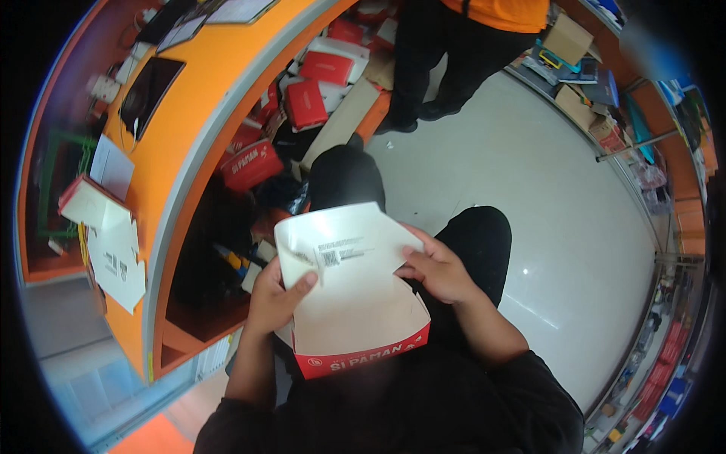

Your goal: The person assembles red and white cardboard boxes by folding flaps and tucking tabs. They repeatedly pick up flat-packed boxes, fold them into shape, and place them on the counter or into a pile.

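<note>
A red and white cardboard food box [359, 318] rests on my lap, its lid raised and its bare inside facing me. Small dark print marks the white lid. My left hand [281, 295] grips the box's left side, with the thumb over the edge where lid and wall meet. At the lid's right corner, my right hand [439, 268] pinches the cardboard flap between thumb and fingers. The red front wall stands upright toward me, and the far ends of some fingers are hidden behind the cardboard.
On the left stands an orange counter [170, 136] carrying a tablet [151, 94] and another unfolded box [113, 265]. Several red boxes [306, 104] are heaped under it. A person in black trousers [431, 53] stands ahead. Loaded shelves [605, 113] line the right side.
</note>
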